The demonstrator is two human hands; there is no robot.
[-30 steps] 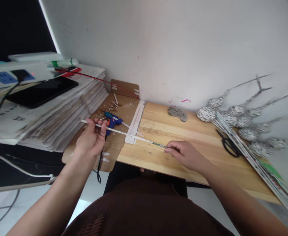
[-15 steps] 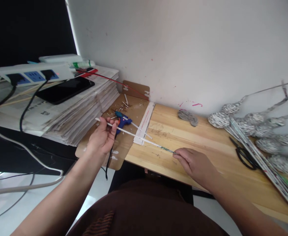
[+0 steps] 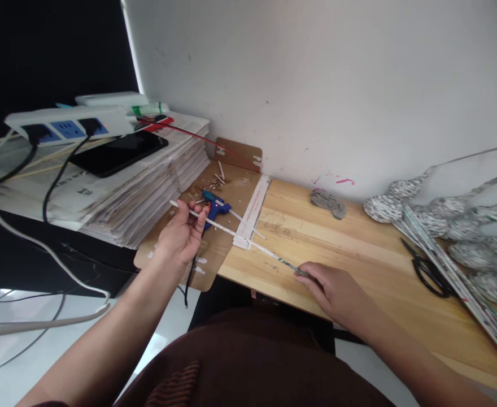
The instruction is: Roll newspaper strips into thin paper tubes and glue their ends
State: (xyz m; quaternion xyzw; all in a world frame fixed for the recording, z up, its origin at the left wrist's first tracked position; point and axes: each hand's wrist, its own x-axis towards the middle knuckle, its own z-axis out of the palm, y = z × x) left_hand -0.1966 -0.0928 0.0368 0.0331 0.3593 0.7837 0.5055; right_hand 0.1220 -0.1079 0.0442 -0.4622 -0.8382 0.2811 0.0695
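A thin rolled paper stick (image 3: 235,233), mostly white with a green printed stretch near its right end, spans the space between both hands. My left hand (image 3: 183,229) pinches it near the left tip, which pokes out past the thumb. Closed around its right end is my right hand (image 3: 328,288), hiding that tip, just above the front of the wooden table (image 3: 350,249). Right behind my left hand, a blue hot glue gun (image 3: 218,208) lies on a brown cardboard sheet (image 3: 240,181), a glue stick protruding from its back.
Stacked newspapers (image 3: 147,181) at left carry a power strip (image 3: 68,127) and a black phone (image 3: 121,152). Scissors (image 3: 428,274), several paper rods (image 3: 452,260) and woven paper balls (image 3: 384,208) lie at right. A grey cloth-like lump (image 3: 328,202) sits near the wall.
The view has shifted slightly, moving the scene a little to the right. Both hands keep hold of the paper stick, which now bends slightly more near the right hand.
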